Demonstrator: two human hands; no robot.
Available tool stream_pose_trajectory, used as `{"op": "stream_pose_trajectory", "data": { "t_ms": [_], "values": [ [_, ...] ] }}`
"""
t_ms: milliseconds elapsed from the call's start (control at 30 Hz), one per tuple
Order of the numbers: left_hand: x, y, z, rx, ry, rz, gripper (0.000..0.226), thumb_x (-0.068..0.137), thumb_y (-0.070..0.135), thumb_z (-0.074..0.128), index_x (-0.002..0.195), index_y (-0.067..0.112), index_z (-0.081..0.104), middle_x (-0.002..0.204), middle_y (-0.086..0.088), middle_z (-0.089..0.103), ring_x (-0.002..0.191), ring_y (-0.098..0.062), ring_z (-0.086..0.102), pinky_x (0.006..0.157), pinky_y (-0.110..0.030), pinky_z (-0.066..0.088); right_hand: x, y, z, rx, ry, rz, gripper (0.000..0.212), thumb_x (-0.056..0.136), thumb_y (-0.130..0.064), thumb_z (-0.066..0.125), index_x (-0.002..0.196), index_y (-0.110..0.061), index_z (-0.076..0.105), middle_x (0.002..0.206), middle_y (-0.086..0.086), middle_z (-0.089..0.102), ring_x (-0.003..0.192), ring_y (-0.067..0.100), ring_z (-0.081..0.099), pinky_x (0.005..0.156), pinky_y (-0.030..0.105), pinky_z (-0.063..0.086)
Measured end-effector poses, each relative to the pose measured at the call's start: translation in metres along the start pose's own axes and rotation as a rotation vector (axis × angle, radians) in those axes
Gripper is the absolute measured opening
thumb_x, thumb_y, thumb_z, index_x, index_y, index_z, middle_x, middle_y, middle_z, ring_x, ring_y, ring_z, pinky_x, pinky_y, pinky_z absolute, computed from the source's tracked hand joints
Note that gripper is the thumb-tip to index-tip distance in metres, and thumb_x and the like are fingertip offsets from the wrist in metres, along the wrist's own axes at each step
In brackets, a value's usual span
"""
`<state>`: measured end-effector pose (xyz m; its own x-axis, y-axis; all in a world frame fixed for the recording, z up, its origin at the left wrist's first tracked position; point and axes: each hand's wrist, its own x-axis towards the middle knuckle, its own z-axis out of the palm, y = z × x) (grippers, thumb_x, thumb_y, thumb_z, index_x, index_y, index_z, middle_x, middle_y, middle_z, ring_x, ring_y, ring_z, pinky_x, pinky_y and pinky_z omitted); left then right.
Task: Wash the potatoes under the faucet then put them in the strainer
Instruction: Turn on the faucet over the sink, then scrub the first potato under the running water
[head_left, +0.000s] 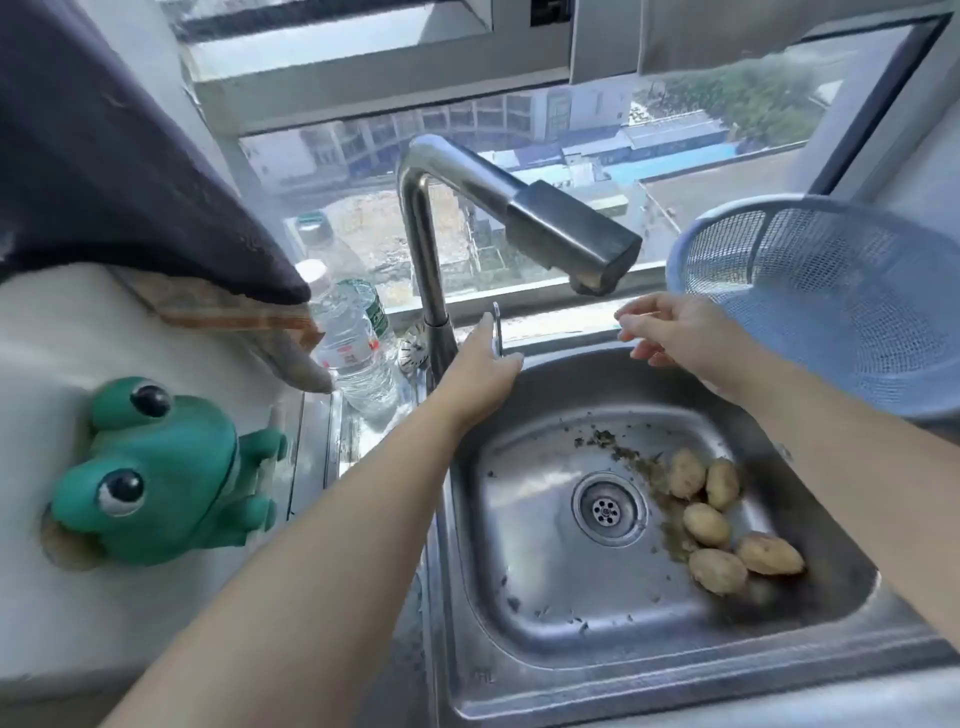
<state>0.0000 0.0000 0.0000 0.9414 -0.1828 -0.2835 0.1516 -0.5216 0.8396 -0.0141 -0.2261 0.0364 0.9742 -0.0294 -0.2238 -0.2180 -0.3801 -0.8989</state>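
Potatoes (706, 524), five small, brown, dirty ones, lie close together in the sink (519, 597), right of the drain (607, 512). The left hand (480, 374) touches the faucet handle (497, 332); whether it grips cannot be told. The right hand (680, 338) has loose fingers (631, 317) and holds nothing.

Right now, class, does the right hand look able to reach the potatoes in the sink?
Probably yes: the right hand hovers empty over the sink, the potatoes lie uncovered below it, and nothing stands between them.
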Motion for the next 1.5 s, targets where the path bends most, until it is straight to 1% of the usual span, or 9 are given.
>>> {"op": "stream_pose_trajectory", "data": {
  "t_ms": [200,333,633,833,967,1067,1167,1333,1500],
  "values": [
    [0.002,0.003,-0.003,0.105,-0.106,0.023,0.076,0.094,0.015,0.048,0.154,0.022,0.003,0.155,-0.007,0.030,0.099,-0.007,0.048,0.094,-0.024,0.032,0.006,0.003,-0.009,-0.045,-0.034,-0.003,0.012,0.091,-0.024,0.060,0.100,-0.017,0.064,0.086,-0.002,0.068,0.070,0.011,0.060,0.069,0.024,0.049],
    [0.003,0.007,-0.005,0.277,-0.106,0.062,0.075,0.094,0.008,0.045,0.154,0.017,0.002,0.159,-0.005,0.020,0.141,-0.019,0.032,0.103,-0.020,0.025,0.009,0.006,-0.008,-0.056,-0.055,0.001,0.012,0.092,-0.024,0.059,0.100,-0.018,0.064,0.088,-0.001,0.068,0.071,0.011,0.061,0.070,0.025,0.050],
    [0.012,0.017,0.010,0.523,-0.191,0.042,0.066,0.093,0.005,0.042,0.152,0.011,0.014,0.143,-0.021,0.043,0.115,-0.034,0.052,0.081,-0.026,0.035,0.006,0.000,-0.008,-0.074,-0.093,-0.017,0.007,0.092,-0.021,0.058,0.095,-0.019,0.064,0.089,0.000,0.067,0.071,0.011,0.061,0.069,0.024,0.049],
    [0.004,0.017,0.001,0.551,-0.178,0.080,0.070,0.093,-0.001,0.037,0.154,0.017,0.009,0.153,-0.014,0.034,0.129,-0.030,0.044,0.094,-0.024,0.033,-0.002,-0.001,-0.012,-0.083,-0.107,-0.011,0.007,0.092,-0.019,0.058,0.090,-0.021,0.064,0.088,0.001,0.068,0.071,0.012,0.062,0.067,0.024,0.049],
    [-0.024,-0.002,0.004,0.365,-0.041,0.051,0.056,0.094,0.001,0.042,0.147,0.014,0.033,0.146,-0.006,0.045,0.121,-0.028,0.053,0.098,-0.029,0.040,-0.019,0.017,-0.011,-0.149,-0.201,0.045,0.009,0.094,-0.018,0.055,0.095,-0.020,0.063,0.092,0.000,0.069,0.079,0.013,0.065,0.071,0.025,0.052],
    [-0.050,-0.025,0.011,0.417,-0.062,-0.079,0.038,0.090,0.000,0.041,0.117,0.016,0.064,0.115,-0.001,0.065,0.096,-0.014,0.060,0.077,-0.019,0.043,-0.033,0.056,-0.005,-0.345,-0.331,0.102,0.010,0.093,-0.022,0.056,0.099,-0.023,0.064,0.094,-0.005,0.068,0.083,0.011,0.065,0.075,0.026,0.054],
    [-0.074,-0.040,0.027,0.475,-0.294,-0.188,0.033,0.088,0.000,0.040,0.091,0.020,0.066,0.088,0.003,0.064,0.062,-0.007,0.053,0.053,-0.018,0.039,-0.042,0.111,0.000,-0.676,-0.429,0.186,0.019,0.091,-0.025,0.056,0.107,-0.022,0.065,0.105,-0.005,0.066,0.087,0.011,0.060,0.080,0.026,0.048],
    [-0.093,-0.051,0.065,0.679,-0.579,-0.238,0.034,0.091,0.005,0.042,0.103,0.017,0.071,0.116,0.001,0.067,0.100,-0.013,0.058,0.080,-0.020,0.041,-0.064,0.186,0.006,-1.420,-0.779,-0.001,0.029,0.090,-0.018,0.044,0.113,-0.019,0.061,0.117,0.003,0.058,0.108,0.025,0.055,0.076,0.030,0.041],
    [-0.094,-0.043,0.081,0.635,-0.595,-0.244,0.035,0.092,0.006,0.040,0.111,0.017,0.068,0.123,0.003,0.064,0.112,-0.013,0.057,0.087,-0.021,0.041,-0.053,0.209,0.003,-1.661,-0.920,-0.429,0.029,0.092,-0.018,0.043,0.117,-0.014,0.058,0.121,0.004,0.057,0.119,0.027,0.045,0.092,0.037,0.035]
  ]
}}
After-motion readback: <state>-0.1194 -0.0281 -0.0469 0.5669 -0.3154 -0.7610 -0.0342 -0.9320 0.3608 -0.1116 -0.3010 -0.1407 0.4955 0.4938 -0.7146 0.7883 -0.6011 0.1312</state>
